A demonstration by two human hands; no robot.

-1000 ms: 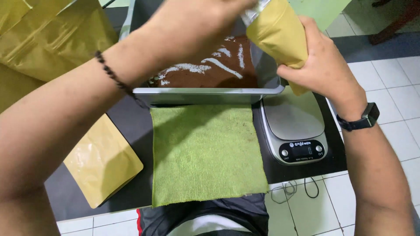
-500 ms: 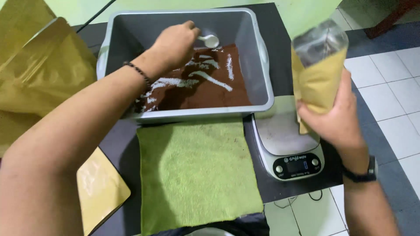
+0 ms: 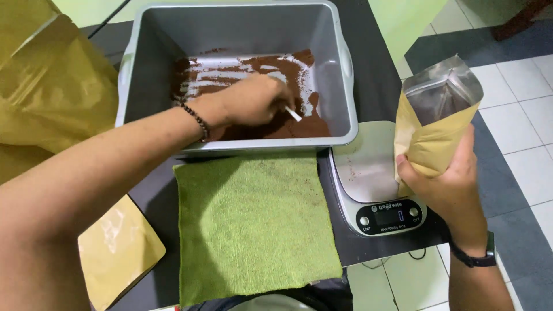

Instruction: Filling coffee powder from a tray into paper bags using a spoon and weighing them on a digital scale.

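Note:
My left hand [image 3: 253,99] reaches into a grey plastic tub [image 3: 340,69] and grips a white scoop [image 3: 292,113], whose handle sticks out toward the brown powder [image 3: 299,124] heaped at the tub's near side. My right hand [image 3: 446,184] holds an open yellow pouch [image 3: 435,129] with a silver lining upright, just above the right edge of a digital kitchen scale [image 3: 368,167]. A beaded bracelet sits on my left wrist and a dark watch on my right.
A green cloth [image 3: 253,224] lies on the dark table in front of the tub. Flat yellow pouches lie at the left [image 3: 118,250], with more piled at the far left [image 3: 52,86]. White floor tiles show at the right.
My left hand has moved from the tub's far side to its near side, digging the scoop into the powder. The right hand lowered the pouch toward the scale.

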